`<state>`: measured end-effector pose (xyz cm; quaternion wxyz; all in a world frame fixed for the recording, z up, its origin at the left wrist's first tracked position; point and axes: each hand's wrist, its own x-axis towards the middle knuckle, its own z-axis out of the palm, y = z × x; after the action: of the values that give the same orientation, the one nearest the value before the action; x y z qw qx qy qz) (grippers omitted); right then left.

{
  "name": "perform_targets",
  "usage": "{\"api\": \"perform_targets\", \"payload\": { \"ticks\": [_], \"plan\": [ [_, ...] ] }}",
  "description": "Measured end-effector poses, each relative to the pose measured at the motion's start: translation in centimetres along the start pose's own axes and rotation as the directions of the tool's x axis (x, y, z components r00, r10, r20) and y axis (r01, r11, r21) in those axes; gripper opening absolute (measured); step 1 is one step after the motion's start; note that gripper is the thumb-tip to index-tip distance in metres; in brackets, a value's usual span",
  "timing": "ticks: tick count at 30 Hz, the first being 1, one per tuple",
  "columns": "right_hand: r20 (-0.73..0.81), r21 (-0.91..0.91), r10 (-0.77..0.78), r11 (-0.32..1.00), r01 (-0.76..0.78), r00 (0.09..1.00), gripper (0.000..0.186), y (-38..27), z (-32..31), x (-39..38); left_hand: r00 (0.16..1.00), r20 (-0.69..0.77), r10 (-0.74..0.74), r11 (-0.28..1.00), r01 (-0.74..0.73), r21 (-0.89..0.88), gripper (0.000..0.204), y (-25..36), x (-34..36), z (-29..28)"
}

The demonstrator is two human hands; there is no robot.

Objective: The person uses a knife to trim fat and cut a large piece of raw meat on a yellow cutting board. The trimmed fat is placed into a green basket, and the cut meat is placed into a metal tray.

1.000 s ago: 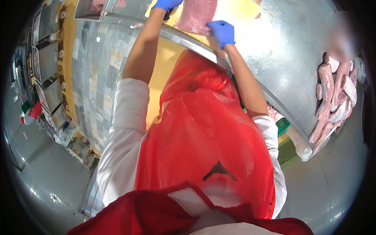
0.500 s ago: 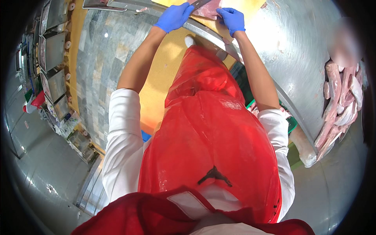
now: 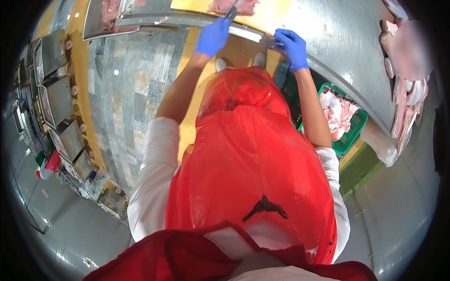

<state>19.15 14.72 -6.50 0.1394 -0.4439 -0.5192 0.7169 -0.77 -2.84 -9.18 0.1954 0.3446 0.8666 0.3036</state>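
Your blue-gloved left hand is clamped on a knife beside the pink meat on a yellow cutting board, atop the metal worktop. Your right hand curls near the edge; whether it grips anything, you cannot tell. On your red clothing, a pale patch carries no readable writing.

No readable lettering, apparently.
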Motion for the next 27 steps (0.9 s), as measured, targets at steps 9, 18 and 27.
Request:
{"api": "perform_targets", "payload": {
  "ticks": [9, 18, 27],
  "plan": [
    [-0.142, -0.042, -0.262, 0.965, 0.259, 0.955, 0.030, -0.5, 4.3, 1.6, 0.982, 0.188, -0.020, 0.997, 0.034, -0.068, 0.020, -4.6, -14.8, -2.7],
    [0.192, -0.649, -0.695, 0.439, 0.621, 0.693, 0.031, 0.4, 10.4, 7.6, 0.974, -0.132, 0.185, 0.979, -0.171, 0.111, 0.008, -9.7, -13.2, -8.4],
    [0.089, -0.289, -0.315, 0.900, 0.328, 0.945, 0.021, 0.3, 6.5, 10.2, 0.999, 0.023, -0.037, 0.995, 0.039, -0.091, 0.032, 4.6, -4.0, -2.0]
  ]
}}
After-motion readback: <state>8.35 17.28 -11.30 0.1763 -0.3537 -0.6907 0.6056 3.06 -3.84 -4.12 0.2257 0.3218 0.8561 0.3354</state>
